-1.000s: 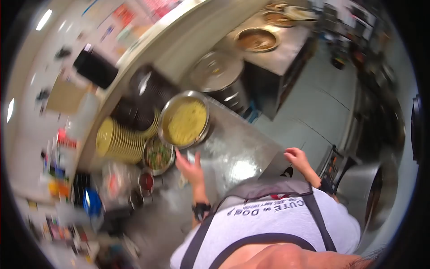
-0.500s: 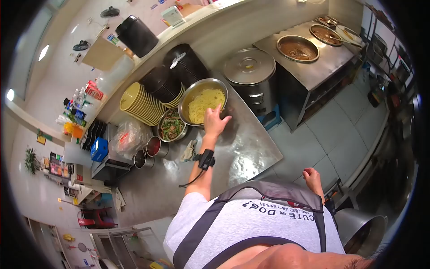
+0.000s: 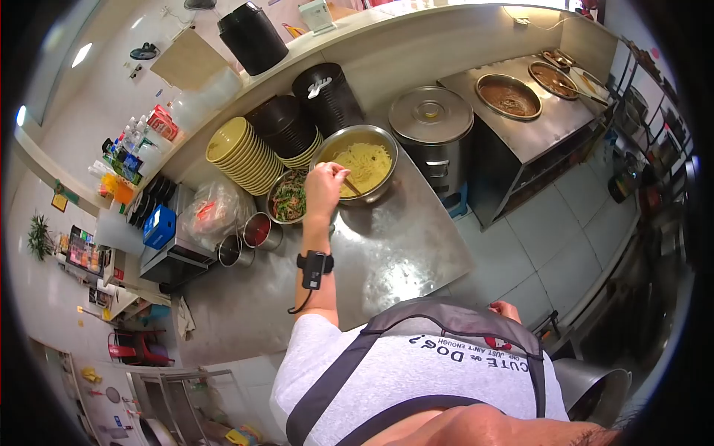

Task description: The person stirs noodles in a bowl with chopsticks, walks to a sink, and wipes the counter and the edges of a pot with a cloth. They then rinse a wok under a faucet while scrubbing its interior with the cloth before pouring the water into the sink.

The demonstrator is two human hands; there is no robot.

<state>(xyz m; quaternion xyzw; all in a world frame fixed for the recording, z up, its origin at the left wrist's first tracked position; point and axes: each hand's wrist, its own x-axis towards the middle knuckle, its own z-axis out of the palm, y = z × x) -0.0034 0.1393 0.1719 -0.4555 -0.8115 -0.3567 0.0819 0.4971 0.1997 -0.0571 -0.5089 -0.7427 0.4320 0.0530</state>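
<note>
My left hand (image 3: 324,187) is closed at the near left rim of a steel bowl (image 3: 393,175) of yellow noodles (image 3: 364,165). Its thumb and fingers pinch the end of a thin brown stick (image 3: 351,186) that slants into the noodles. Just left of that hand, a smaller bowl holds mixed green and reddish food (image 3: 287,199), partly covered by the hand. My right hand (image 3: 506,311) hangs low beside the apron, its fingers curled and partly hidden, with nothing visible in it.
Stacked yellow bowls (image 3: 242,160), dark bowls (image 3: 281,126) and a lidded steel pot (image 3: 431,115) line the counter's back (image 3: 372,253). Metal cups (image 3: 234,251) and a plastic bag (image 3: 216,212) stand left. Two pans of brown sauce (image 3: 509,97) sit in a steel station at right.
My left hand has moved left from over the noodles to the bowl's rim, and its fingers have closed on the stick. My right hand has drawn in behind the apron. The camera view has shifted.
</note>
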